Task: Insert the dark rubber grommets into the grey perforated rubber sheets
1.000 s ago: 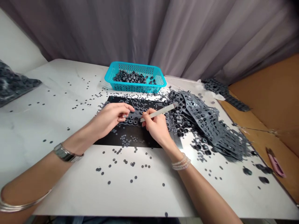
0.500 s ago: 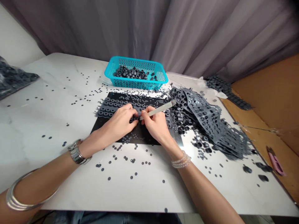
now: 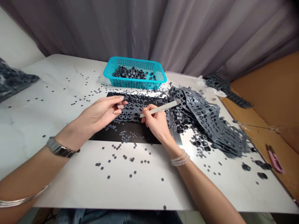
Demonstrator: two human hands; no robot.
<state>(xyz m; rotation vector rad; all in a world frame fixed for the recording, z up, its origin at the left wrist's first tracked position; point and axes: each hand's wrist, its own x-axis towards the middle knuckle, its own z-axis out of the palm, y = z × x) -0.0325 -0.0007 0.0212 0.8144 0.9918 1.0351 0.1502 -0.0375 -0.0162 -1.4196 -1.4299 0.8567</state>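
A dark grey rubber sheet of moulded rings [image 3: 133, 112] lies on a black mat [image 3: 121, 132] in the middle of the white table [image 3: 77, 183]. My left hand [image 3: 100, 113] pinches the sheet's left edge between thumb and fingers. My right hand [image 3: 157, 123] is closed round a pale rod-shaped tool [image 3: 161, 109], held like a pen with its tip down on the sheet. Small grey punched-out discs [image 3: 126, 135] lie scattered on the mat and table.
A turquoise basket [image 3: 149, 83] with grey rings in it stands behind the mat. A heap of punched-out grey sheets [image 3: 210, 119] lies to the right. A bag of dark parts [image 3: 11, 81] sits far left. Pink snips [image 3: 275, 160] rest on a brown board [image 3: 268, 102].
My left hand has pulled back left from beside the right hand and now pinches the sheet's left edge. The right hand with the tool has hardly moved.
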